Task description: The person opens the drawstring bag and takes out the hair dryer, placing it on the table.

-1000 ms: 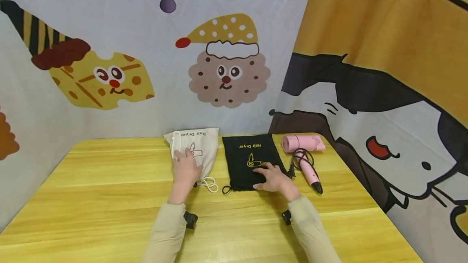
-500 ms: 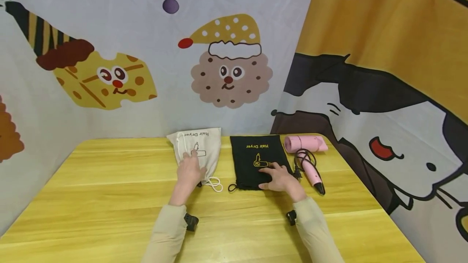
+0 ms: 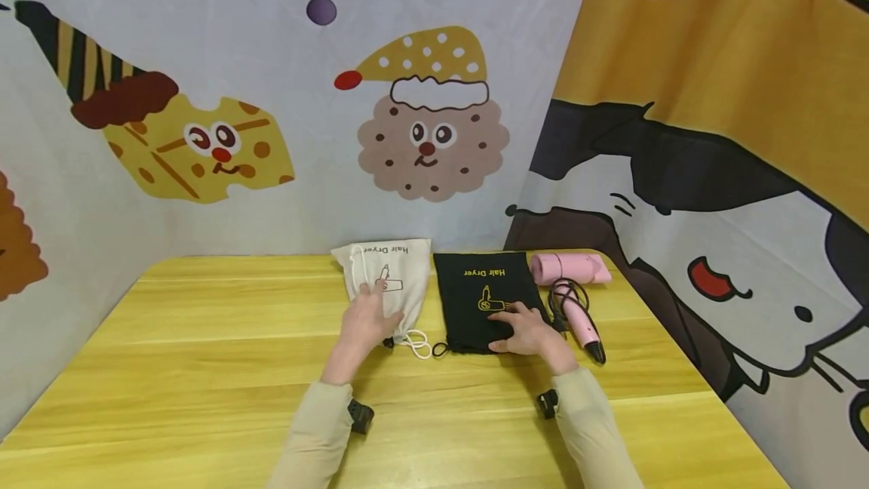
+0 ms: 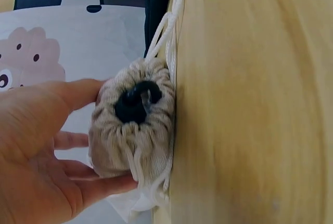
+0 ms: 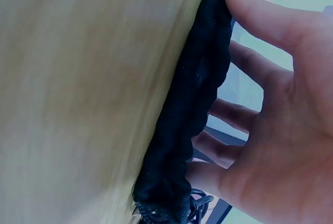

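A white drawstring bag (image 3: 413,266) printed "Hair Dryer" lies at the back of the table. My left hand (image 3: 365,317) grips it near its gathered mouth, thumb on one side and fingers on the other. Something black (image 4: 132,107) shows inside the mouth in the left wrist view. To its right, a flat black drawstring bag (image 3: 465,323) carries the same words in yellow. My right hand (image 3: 528,330) rests on it with fingers spread. Beside that bag lies a pink hair dryer (image 3: 573,269), its black cord (image 3: 570,294) looped about the handle.
The wooden table (image 3: 204,345) extends left and toward me. Behind it hangs a cartoon-printed cloth (image 3: 305,172), close to the bags. White cord loops (image 3: 417,343) trail from the white bag's mouth, a black loop (image 3: 440,349) from the black bag.
First the black bag shifted slightly right with my right hand on it. Then my left hand moved the white bag right, narrowing the gap between the two bags. The hair dryer stays put.
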